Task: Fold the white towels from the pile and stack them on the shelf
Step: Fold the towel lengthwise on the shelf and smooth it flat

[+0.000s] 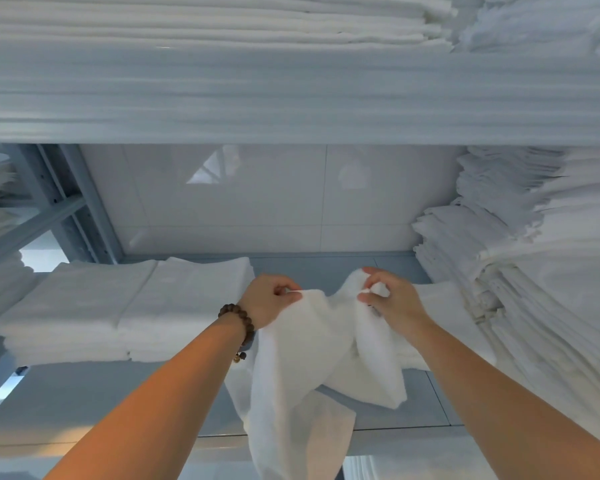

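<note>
A white towel (pixel 302 368) hangs unfolded in front of the shelf (pixel 84 403), bunched at the top and drooping below the shelf edge. My left hand (pixel 269 299), with a brown bead bracelet on the wrist, pinches the towel's upper left edge. My right hand (pixel 392 296) grips the upper right part, with cloth bunched between the fingers. Two low stacks of folded white towels (pixel 125 306) lie side by side on the shelf to the left of my hands. Another folded towel (pixel 444 317) lies on the shelf behind my right forearm.
A tall, uneven pile of white linen (pixel 534 258) fills the right side of the shelf. The shelf above (pixel 291 98) carries more folded white stacks. A grey metal upright (pixel 63 202) stands at the left, with more linen beyond it. White tiles form the back wall.
</note>
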`<state>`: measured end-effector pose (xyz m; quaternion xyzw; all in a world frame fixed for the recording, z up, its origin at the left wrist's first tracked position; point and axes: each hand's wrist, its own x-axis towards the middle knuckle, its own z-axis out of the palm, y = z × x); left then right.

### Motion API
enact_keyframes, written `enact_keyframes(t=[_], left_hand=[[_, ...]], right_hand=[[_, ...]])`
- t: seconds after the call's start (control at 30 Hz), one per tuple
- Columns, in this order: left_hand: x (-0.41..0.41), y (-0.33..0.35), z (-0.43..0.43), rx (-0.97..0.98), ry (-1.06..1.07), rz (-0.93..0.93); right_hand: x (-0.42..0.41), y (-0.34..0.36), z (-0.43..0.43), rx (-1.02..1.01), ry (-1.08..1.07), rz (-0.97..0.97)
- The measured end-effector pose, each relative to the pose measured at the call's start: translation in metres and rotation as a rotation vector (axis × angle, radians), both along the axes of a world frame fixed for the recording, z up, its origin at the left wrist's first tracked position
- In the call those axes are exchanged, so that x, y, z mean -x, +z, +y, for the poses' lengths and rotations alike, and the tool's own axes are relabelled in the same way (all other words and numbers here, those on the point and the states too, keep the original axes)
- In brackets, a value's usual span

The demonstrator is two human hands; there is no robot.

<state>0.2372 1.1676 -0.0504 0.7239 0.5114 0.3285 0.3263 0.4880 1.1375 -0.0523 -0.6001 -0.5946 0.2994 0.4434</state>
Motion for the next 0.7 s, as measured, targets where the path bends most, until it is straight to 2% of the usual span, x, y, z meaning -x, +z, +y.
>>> enact_keyframes(t=[0.13,0.3,0.47,0.6,0.7], left_hand=[[-0.023,0.009,-0.003,0.022,-0.077,-0.012],[-0.034,0.014,-0.010,0.035,-0.127,-0.087],[-0.022,0.005,-0.016,0.158,-0.128,-0.095],[-0.007,0.003,-0.018,0.179,-0.123,-0.059],[0.005,0.002,-0.018,0.150,-0.091,0.004]], right_hand=[[0.032,0.010,-0.005,0.025,0.273,0.064],[0.044,0.007,-0.007,0.012,0.298,0.040],[0.040,0.003,-0.001,-0.067,0.062,-0.030],[0.019,0.003,0.008,-0.074,-0.152,0.002],[-0.003,0.001,0.011,-0.031,-0.282,-0.049]])
